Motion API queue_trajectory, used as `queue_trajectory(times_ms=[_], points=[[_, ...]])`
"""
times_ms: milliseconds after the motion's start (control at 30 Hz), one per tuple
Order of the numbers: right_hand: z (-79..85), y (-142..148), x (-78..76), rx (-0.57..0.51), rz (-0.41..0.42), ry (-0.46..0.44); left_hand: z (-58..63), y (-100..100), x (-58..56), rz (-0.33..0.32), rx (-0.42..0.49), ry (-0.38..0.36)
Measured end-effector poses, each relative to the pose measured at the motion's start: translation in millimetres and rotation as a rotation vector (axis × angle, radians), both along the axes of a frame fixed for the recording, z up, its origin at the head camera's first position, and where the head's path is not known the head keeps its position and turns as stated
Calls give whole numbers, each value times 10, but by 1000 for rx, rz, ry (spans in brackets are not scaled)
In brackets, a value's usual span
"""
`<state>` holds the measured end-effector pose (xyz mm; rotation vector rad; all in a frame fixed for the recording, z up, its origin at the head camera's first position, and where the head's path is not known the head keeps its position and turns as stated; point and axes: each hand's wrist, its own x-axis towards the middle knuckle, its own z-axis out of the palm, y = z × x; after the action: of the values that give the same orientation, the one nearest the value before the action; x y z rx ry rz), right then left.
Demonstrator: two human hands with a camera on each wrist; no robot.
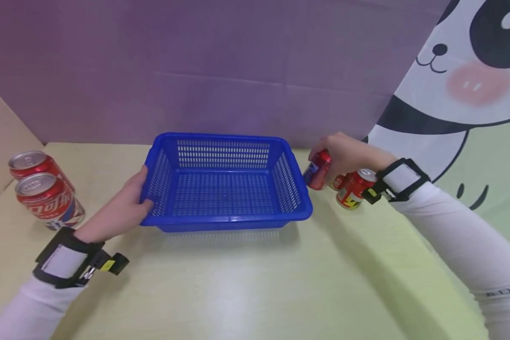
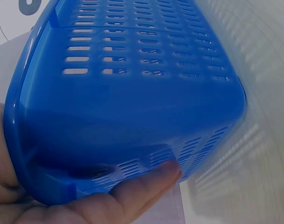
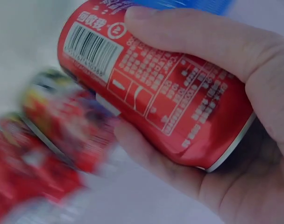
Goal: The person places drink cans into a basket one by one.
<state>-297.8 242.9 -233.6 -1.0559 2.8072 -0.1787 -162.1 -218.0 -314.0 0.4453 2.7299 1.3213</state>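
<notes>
By slotted blue basket, R hand grips red can w/ barcode; L hand pinches rim.

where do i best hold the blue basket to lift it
Probably by the rim at both short ends, one hand from each side: the blue basket has a rim jutting past its walls, a ledge to grip. The left hand grips the left end.

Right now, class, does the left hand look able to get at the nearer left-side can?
Probably yes, though the left hand would first need to release the blue basket; the nearer can stands close by, with nothing visibly between them.
</notes>
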Motion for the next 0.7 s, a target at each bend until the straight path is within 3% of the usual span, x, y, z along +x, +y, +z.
queue_trajectory(times_ms=[167,300,400,533,700], points=[[514,-213,58,-10,17,149,-12,9,26,-7,35,13],[722,-586,76,-49,119,167,-27,7,32,-15,51,29],[717,-1004,78,-51,225,116,-29,0,49,-11,38,38],[576,-1598,81,-3,321,46,-32,0,64,-9,34,29],[322,-2187,72,57,373,18,-41,15,78,12,25,19]])
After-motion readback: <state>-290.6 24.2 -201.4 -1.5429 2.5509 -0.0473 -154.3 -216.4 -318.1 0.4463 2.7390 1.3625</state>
